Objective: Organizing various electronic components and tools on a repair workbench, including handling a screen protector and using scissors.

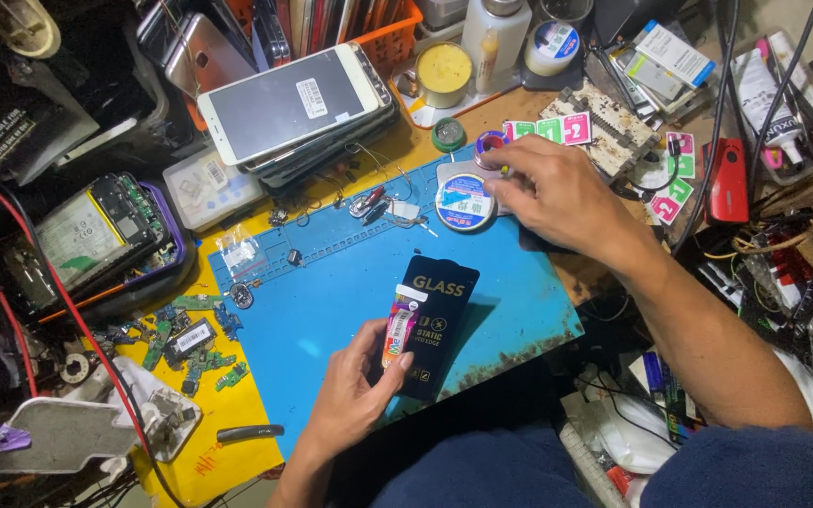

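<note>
At far left, an opened phone (105, 230) lies beside loose circuit boards (190, 343). Near centre, the left hand (355, 390) pinches a black glass-protector sleeve (430, 325) and a small colourful packet (400, 329) over the blue mat (331, 292). Far right, the right hand (557, 193) grips a small purple ring (491, 148) just beyond a round tape roll (464, 201).

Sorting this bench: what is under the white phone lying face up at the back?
The white phone tops a stack of dark phones or screens; only their edges show. What lies beneath that stack on the bench is covered.
</note>
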